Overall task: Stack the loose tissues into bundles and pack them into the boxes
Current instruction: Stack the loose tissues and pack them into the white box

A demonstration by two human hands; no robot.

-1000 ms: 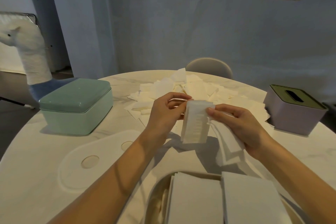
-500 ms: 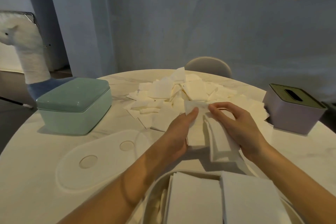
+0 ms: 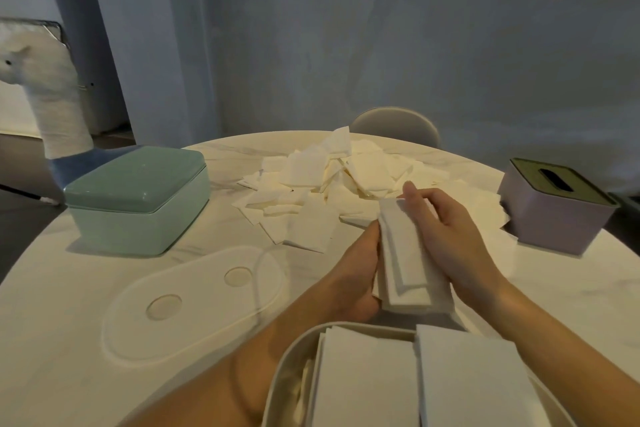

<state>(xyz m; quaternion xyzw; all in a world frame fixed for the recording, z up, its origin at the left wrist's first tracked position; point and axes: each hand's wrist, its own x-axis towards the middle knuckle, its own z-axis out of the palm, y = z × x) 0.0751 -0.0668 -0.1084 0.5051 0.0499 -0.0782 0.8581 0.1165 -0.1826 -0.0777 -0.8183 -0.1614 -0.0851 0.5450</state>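
Where the view begins, nearest the person, an open cream box (image 3: 294, 354) sits at the table's near edge with two neat white tissue bundles (image 3: 367, 378) lying flat inside it, side by side. Just beyond the box, both forearms reach forward and meet over the round marble table (image 3: 69, 322). Between the hands is a small stack of folded tissues (image 3: 405, 263), its layers stepped and slightly uneven. On one side, the left hand (image 3: 356, 270) cups the stack's left edge, fingers curled underneath and mostly hidden. On the other, the right hand (image 3: 446, 229) lies over the stack's right side and far end, fingers curled round it, with one fingertip raised at the top. So both hands grip the stack, which is held just above the table. Left of the hands lies a flat white oval lid (image 3: 194, 298). Farther out, a heap of loose tissues (image 3: 332, 184) spreads across the table's middle. A closed mint-green box (image 3: 138, 198) stands to the far left, and a lilac tissue box (image 3: 554, 204) with a slotted top stands to the far right.
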